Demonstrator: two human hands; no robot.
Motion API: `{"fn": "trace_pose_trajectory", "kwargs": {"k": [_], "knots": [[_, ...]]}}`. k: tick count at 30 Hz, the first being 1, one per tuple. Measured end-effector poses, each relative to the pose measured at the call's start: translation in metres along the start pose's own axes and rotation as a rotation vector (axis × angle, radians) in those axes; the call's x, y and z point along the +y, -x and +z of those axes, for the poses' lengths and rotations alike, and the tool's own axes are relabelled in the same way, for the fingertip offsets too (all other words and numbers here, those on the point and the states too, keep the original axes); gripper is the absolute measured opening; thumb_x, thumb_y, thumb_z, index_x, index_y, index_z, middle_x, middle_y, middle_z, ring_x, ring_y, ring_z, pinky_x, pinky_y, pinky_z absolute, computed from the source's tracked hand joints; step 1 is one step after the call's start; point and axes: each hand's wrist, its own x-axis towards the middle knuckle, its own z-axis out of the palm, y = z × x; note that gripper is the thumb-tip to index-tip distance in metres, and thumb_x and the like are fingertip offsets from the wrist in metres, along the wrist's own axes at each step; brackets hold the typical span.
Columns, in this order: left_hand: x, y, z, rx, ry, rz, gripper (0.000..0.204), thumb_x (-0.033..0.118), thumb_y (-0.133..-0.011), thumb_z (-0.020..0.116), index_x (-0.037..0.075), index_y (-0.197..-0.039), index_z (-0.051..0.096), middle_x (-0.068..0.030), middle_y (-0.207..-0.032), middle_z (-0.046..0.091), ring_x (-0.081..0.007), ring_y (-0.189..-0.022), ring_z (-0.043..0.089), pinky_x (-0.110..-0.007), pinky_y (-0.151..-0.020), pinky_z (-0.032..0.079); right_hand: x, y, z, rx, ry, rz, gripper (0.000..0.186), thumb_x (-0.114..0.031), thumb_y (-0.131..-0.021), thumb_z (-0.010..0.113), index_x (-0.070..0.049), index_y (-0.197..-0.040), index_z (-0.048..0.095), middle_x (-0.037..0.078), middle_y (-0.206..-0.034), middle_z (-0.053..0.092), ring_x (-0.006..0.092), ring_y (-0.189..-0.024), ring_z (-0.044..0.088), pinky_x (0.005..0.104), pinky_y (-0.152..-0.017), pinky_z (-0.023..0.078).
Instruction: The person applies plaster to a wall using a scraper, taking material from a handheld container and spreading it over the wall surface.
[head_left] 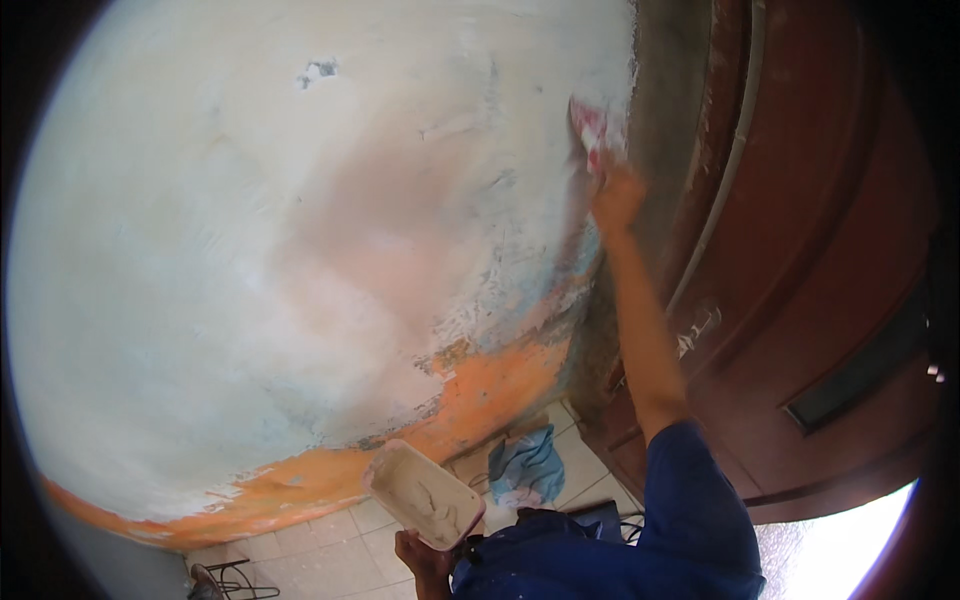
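My right hand (618, 200) reaches up to the wall's right edge, its fingers closed round a putty knife (590, 128) with red and white on it. The blade lies against or very near the pale wall (230, 290); motion blur hides the exact contact. Low down, my left hand (425, 557) grips the near end of a rectangular plastic tub (388, 455), which is tilted. Cream-coloured putty (415, 487) coats the inside of the tub. White filler covers most of the wall, and bare orange paint (485, 395) shows along the bottom.
A dark red door (790, 250) with a handle (700, 325) stands on the right, past a grey-brown strip of wall. On the tiled floor (335, 550) lies a blue cloth (527, 465). Dark metal legs (240, 578) stand at lower left. Bright light enters at lower right.
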Motion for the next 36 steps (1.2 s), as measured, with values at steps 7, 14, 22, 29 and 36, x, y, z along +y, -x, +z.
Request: {"fn": "trace_pose_trajectory", "kwargs": {"k": [7, 14, 22, 29, 36], "knots": [[-0.004, -0.001, -0.001, -0.077, -1.085, 0.237, 0.057, 0.024, -0.071, 0.046, -0.006, -0.12, 0.043, -0.0178, -0.119, 0.051, -0.033, -0.108, 0.051, -0.048, -0.091, 0.043, -0.02, 0.321, -0.005, -0.411, -0.156, -0.108, 0.033, -0.017, -0.077, 0.056, -0.005, -0.108, 0.061, 0.015, -0.096, 0.063, 0.0275, -0.073, 0.062, 0.0397, -0.062, 0.05], [0.0, -0.001, -0.018, -0.004, -0.809, 0.218, 0.054, 0.024, -0.073, 0.045, -0.004, -0.118, 0.045, -0.016, -0.116, 0.054, -0.0328, -0.107, 0.052, -0.048, -0.091, 0.043, -0.031, 0.216, -0.029, -0.169, -0.155, 0.076, 0.031, -0.006, -0.073, 0.055, -0.004, -0.102, 0.064, 0.018, -0.091, 0.064, 0.0324, -0.075, 0.062, 0.0368, -0.068, 0.05], [-0.004, 0.0, -0.003, -0.054, -0.784, 0.26, 0.056, 0.026, -0.073, 0.044, -0.004, -0.121, 0.043, -0.0177, -0.118, 0.052, -0.0329, -0.108, 0.051, -0.048, -0.093, 0.041, -0.031, 0.223, 0.012, -0.182, -0.114, -0.021, 0.037, -0.009, -0.068, 0.057, -0.007, -0.104, 0.064, 0.018, -0.102, 0.062, 0.0314, -0.073, 0.062, 0.0371, -0.06, 0.05], [0.005, 0.002, -0.001, -0.024, -0.828, 0.206, 0.058, 0.025, -0.072, 0.043, -0.003, -0.122, 0.042, -0.0179, -0.118, 0.052, -0.0336, -0.107, 0.052, -0.048, -0.093, 0.041, -0.047, 0.324, -0.036, -0.631, -0.374, -0.023, 0.031, -0.006, -0.07, 0.056, -0.009, -0.099, 0.065, 0.017, -0.105, 0.062, 0.0264, -0.083, 0.064, 0.0359, -0.069, 0.052], [0.005, 0.007, -0.003, -0.037, -0.955, 0.216, 0.058, 0.025, -0.071, 0.043, -0.003, -0.121, 0.043, -0.0169, -0.117, 0.053, -0.0343, -0.106, 0.052, -0.048, -0.091, 0.043, -0.02, 0.223, -0.017, -0.104, -0.263, 0.382, 0.027, -0.004, -0.073, 0.053, -0.005, -0.096, 0.067, 0.017, -0.077, 0.065, 0.0288, -0.065, 0.062, 0.035, -0.059, 0.049]]}}
